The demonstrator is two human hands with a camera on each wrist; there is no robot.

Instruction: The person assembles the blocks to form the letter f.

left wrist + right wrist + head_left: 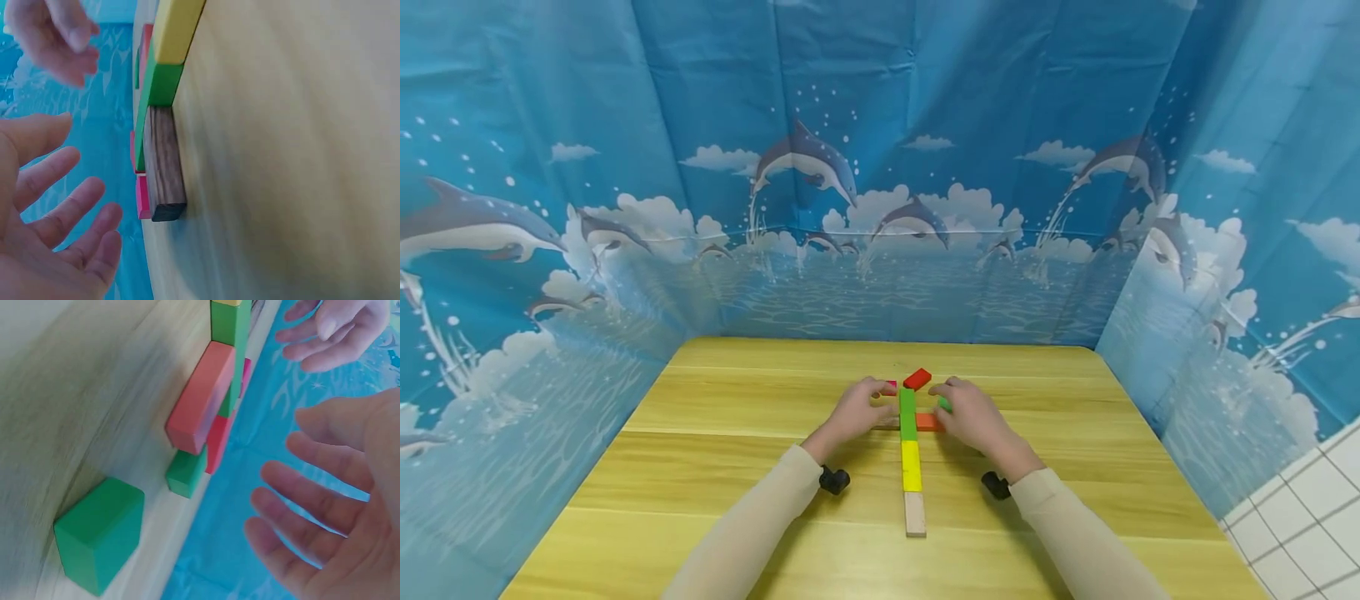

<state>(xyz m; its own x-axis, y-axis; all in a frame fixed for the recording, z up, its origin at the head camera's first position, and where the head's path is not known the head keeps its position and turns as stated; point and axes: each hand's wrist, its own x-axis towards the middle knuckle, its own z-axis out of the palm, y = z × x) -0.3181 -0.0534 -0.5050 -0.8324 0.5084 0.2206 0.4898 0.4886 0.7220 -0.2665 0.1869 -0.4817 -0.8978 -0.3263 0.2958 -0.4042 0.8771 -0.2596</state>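
Note:
A line of wooden blocks runs toward the wearer: a long green block (907, 414), a yellow block (911, 467) and a pale wood block (915, 514). A dark brown block (164, 165) meets the green one on the left, an orange-red block (929, 422) on the right. My left hand (857, 411) hovers over the brown block, fingers apart and holding nothing. Over the right side, my right hand (972, 414) is likewise spread with nothing in its grasp. Below it on the table are a small green block (187, 474) and a larger-looking green block (100, 534).
Past the far end of the line lie a slanted red block (917, 379) and a pinkish-red block (890, 388). The yellow wood-grain table (737, 492) ends at a blue dolphin-print curtain (895, 283) behind and on both sides. White tiles (1315, 508) show at lower right.

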